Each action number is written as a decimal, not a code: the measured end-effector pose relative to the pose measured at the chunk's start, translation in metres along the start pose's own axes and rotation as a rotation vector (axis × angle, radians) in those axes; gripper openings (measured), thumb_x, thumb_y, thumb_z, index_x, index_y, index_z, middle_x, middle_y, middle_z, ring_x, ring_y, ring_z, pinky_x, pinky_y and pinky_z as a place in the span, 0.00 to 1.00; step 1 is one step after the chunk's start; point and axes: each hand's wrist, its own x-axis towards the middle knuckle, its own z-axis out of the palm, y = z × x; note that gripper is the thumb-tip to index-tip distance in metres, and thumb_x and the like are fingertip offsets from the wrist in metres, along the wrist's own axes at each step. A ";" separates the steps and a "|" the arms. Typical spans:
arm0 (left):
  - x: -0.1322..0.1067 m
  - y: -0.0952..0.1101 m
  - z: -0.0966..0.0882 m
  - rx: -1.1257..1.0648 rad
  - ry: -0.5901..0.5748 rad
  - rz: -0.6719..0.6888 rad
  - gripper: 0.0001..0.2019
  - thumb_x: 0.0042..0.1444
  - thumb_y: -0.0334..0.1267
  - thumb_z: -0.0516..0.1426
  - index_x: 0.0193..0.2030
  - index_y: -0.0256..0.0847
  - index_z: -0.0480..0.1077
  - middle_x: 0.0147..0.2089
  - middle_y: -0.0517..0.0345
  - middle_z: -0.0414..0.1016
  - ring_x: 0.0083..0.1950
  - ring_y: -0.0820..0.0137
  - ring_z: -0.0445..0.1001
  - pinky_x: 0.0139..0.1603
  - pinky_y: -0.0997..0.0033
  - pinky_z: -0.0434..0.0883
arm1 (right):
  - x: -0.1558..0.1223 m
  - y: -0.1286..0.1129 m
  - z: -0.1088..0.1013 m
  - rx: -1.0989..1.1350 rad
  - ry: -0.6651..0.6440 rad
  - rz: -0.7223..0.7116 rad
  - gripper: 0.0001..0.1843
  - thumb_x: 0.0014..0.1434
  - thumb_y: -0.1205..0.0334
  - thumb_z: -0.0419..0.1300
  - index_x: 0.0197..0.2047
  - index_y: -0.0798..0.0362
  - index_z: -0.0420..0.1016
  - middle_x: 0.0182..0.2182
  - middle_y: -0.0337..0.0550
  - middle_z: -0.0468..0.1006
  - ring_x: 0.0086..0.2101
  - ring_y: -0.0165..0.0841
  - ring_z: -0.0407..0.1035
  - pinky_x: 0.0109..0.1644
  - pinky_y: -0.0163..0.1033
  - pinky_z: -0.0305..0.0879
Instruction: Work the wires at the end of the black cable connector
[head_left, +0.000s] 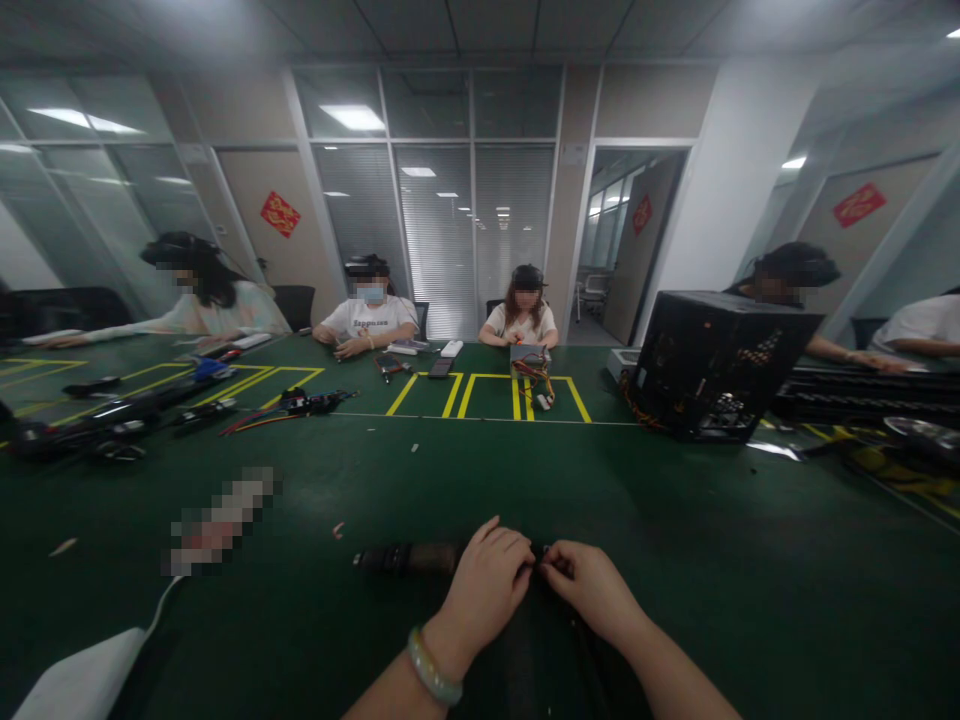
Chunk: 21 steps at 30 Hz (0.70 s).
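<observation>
Hands meet at near edge of dark green felt-covered table (675,560). Left hand (487,580), pale green bangle (433,670) on wrist, fingers curled shut, pinching end of dark cylindrical part (409,557) lying flat on felt. Right hand (589,585) fingertips pinched on same dark item; exact grip cannot tell. Black open-frame computer case (712,365) well apart, far right.

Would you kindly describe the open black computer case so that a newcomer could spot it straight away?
Start at the long green table and look to its far right side, near the open doorway. There stands the black computer case, tilted, with wires showing inside. It is by far the bulkiest thing on the table, unlike the small cables and tools elsewhere.
</observation>
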 end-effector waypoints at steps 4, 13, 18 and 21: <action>0.000 0.000 0.004 0.001 0.019 -0.012 0.08 0.56 0.27 0.57 0.39 0.44 0.70 0.44 0.62 0.75 0.48 0.68 0.71 0.67 0.56 0.53 | 0.000 0.004 0.003 0.012 0.003 -0.009 0.07 0.59 0.63 0.57 0.34 0.52 0.76 0.28 0.37 0.78 0.29 0.31 0.71 0.31 0.31 0.58; 0.000 0.001 0.003 0.051 0.008 -0.063 0.07 0.56 0.28 0.58 0.38 0.44 0.68 0.40 0.62 0.73 0.45 0.66 0.70 0.53 0.61 0.64 | 0.000 0.002 0.003 -0.008 0.025 -0.008 0.06 0.58 0.63 0.57 0.32 0.51 0.76 0.27 0.36 0.78 0.29 0.31 0.70 0.31 0.31 0.56; -0.001 0.002 0.002 0.036 0.006 -0.052 0.06 0.56 0.29 0.57 0.39 0.44 0.68 0.43 0.61 0.73 0.47 0.66 0.69 0.52 0.63 0.64 | 0.000 0.001 0.001 0.005 0.022 -0.009 0.06 0.58 0.63 0.58 0.33 0.51 0.76 0.28 0.36 0.78 0.29 0.31 0.71 0.31 0.31 0.56; -0.001 0.002 0.002 0.039 -0.005 -0.056 0.09 0.56 0.29 0.57 0.42 0.44 0.68 0.44 0.61 0.73 0.48 0.66 0.69 0.52 0.63 0.64 | 0.000 0.002 0.002 0.006 0.015 -0.004 0.06 0.58 0.63 0.58 0.32 0.51 0.75 0.27 0.36 0.78 0.28 0.31 0.71 0.30 0.31 0.56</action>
